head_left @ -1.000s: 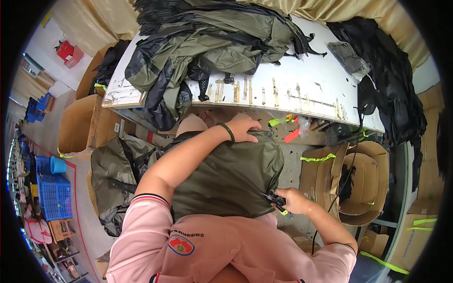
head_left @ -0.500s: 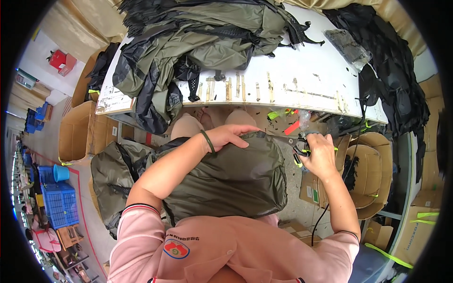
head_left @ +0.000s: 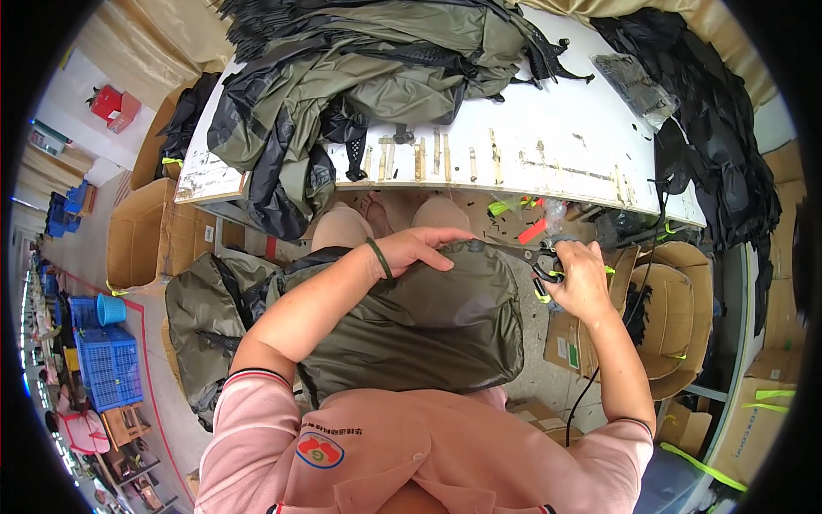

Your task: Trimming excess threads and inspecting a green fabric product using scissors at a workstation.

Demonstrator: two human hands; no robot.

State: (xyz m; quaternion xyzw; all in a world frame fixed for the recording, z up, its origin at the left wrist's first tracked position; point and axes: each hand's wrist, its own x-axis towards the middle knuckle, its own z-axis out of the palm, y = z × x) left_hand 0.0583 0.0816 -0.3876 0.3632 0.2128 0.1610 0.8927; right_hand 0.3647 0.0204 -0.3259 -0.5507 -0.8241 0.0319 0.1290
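Across my lap lies an olive-green fabric bag, shiny and creased, with a dark seam along its rim. My left hand holds its far edge, fingers stretched along the rim and thumb on the near side. In my right hand is a pair of dark scissors, with fingers wrapped round the handles. The blades point left, and their tips lie at the bag's far edge, close to my left fingertips. What the tips touch is too small to make out.
Ahead stands a white table bearing a heap of olive and black fabric and a plastic-wrapped packet. Black pieces hang at the right. Cardboard boxes stand left and right; blue crates are farther left.
The scissors' blades have shifted slightly left along the bag's edge. My left hand stays on the fabric, and the whole view has moved a little.
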